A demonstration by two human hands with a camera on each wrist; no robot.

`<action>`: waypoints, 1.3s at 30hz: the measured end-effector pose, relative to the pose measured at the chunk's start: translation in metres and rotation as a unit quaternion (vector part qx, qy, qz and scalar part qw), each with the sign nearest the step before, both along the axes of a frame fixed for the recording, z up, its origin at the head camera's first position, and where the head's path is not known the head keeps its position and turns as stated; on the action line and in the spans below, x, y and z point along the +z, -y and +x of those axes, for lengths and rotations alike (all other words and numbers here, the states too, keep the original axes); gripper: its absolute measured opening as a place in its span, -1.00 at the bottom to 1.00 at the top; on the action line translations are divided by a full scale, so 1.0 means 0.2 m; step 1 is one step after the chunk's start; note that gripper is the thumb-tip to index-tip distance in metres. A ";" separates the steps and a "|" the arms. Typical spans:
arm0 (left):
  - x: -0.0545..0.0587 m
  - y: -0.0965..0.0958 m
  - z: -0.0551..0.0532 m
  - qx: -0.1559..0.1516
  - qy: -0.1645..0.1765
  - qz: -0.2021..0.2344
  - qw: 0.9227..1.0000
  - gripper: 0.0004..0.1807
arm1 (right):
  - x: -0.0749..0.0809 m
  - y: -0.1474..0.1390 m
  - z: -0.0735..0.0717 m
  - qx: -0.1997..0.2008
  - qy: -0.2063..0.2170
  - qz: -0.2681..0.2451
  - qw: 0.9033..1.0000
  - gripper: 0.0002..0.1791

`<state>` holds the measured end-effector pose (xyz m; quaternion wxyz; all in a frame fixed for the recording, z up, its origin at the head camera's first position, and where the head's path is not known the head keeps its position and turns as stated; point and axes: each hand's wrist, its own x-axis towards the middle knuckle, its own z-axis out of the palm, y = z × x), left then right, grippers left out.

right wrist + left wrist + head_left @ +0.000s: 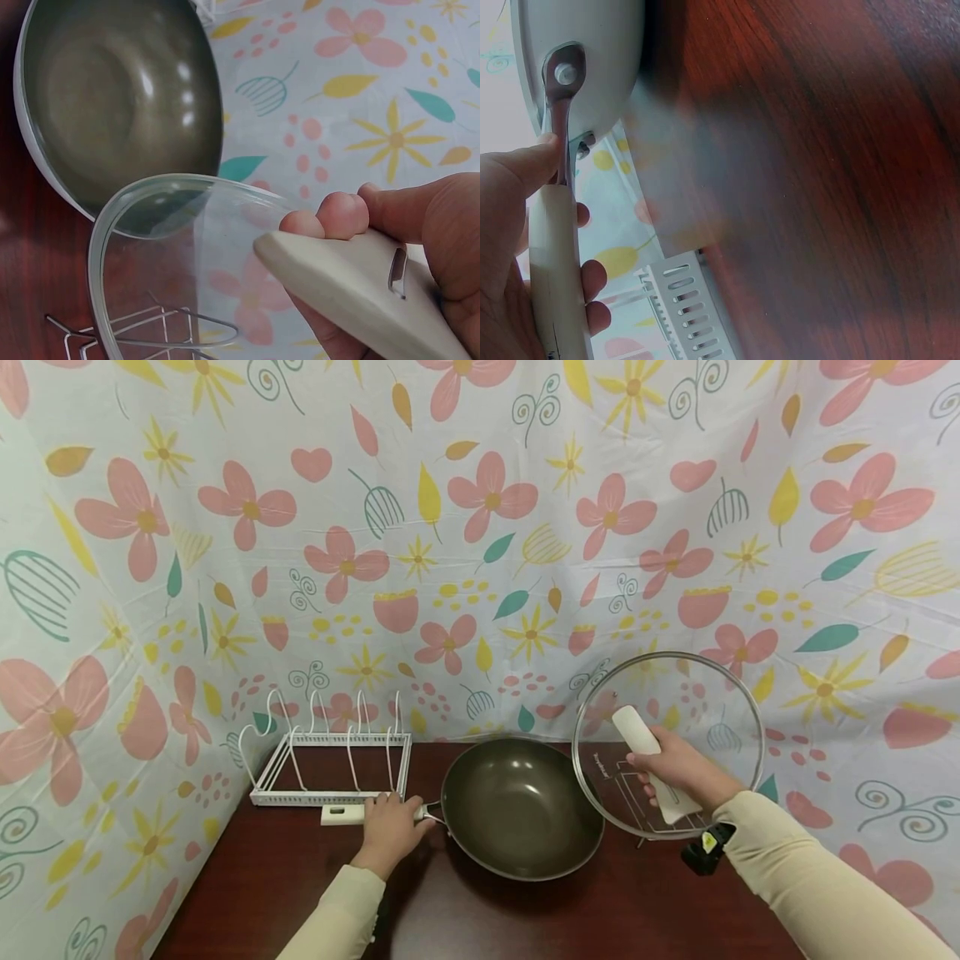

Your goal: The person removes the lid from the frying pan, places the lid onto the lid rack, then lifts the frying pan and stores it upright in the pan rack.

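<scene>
A deep dark-coated frying pan (525, 810) with a pale outer side is at the middle of the table. My left hand (392, 828) grips its cream handle (341, 815); in the left wrist view the thumb lies along the metal neck and the fingers wrap around the handle (559, 262). To the right of the pan, my right hand (686, 768) holds a round glass lid (576, 743) upright by its long cream handle (636, 729). The lid's left rim overlaps the pan's right edge in the head view.
On the left at the back stands a white rack (330, 797) with several curved dividers. A small metal wire stand (161, 330) shows through the lid glass on the right. The dark red wooden table (465, 927) backs onto a floral cloth (450, 560).
</scene>
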<state>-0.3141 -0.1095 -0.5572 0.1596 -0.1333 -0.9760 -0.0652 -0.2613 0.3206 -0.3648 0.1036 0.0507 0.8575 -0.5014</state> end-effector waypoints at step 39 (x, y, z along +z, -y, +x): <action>0.01 0.00 -0.01 0.001 -0.003 0.005 1.000 -0.52 | 0.06 -0.06 -0.01 0.029 -0.029 0.010 0.999 -0.37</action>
